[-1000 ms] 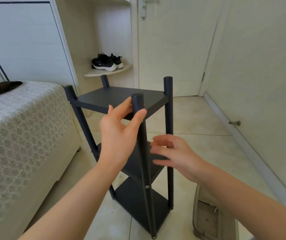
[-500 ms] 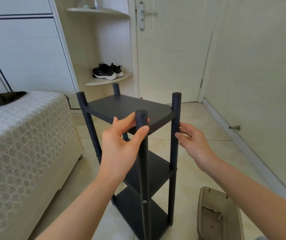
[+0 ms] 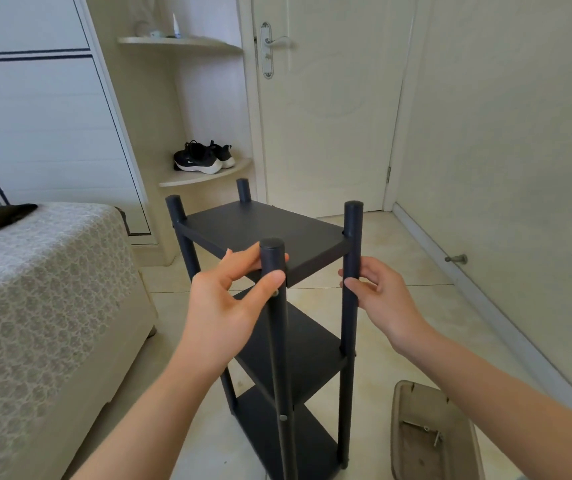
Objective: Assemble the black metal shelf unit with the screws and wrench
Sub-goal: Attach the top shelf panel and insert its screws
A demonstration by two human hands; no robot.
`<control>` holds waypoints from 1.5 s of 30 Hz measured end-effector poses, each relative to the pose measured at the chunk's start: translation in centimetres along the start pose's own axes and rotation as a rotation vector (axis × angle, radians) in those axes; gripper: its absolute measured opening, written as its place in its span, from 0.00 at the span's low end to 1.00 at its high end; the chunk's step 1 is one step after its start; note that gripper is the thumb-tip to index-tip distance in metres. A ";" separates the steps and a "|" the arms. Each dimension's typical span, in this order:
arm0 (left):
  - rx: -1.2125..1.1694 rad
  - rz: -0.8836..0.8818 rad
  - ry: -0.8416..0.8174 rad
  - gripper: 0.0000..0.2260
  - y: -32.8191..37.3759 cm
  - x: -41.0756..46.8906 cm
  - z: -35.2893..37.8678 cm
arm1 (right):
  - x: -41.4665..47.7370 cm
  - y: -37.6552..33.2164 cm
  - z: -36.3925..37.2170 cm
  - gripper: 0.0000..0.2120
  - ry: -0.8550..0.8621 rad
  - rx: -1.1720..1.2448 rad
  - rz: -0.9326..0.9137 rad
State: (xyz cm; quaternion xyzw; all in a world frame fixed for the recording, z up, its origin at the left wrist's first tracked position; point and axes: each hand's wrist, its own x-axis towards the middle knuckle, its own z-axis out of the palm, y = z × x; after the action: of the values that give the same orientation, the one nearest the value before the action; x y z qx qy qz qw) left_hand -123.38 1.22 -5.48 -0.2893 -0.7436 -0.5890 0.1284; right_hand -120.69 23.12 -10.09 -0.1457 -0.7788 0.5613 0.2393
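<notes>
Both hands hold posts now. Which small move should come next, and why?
Probably the left hand should press the near post to the corner of the top shelf, and the right hand leave the right post for the tray: a screw head seems to protrude there.

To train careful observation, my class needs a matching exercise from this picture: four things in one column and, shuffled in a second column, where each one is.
Column 1
1. left hand
2. right hand
3. black sneakers
4. beige tray

Column 2
A. on the curved corner shelf
B. on the floor tiles, lower right
C. holding the nearest post near its cap
D. gripping the right-hand post just below the top board

Pairs: 1-C, 2-D, 3-A, 4-B
</notes>
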 end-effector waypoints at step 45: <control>-0.466 -0.658 0.128 0.14 -2.5 -1.3 4.6 | -4.4 -1.3 0.8 0.10 -0.255 -0.007 0.053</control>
State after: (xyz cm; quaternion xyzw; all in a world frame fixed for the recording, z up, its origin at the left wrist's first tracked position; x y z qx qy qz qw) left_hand -123.10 4.88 -9.40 -0.0199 -0.6338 -0.7680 -0.0898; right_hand -117.39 19.86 -10.04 -0.0942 -0.8006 0.5788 0.1229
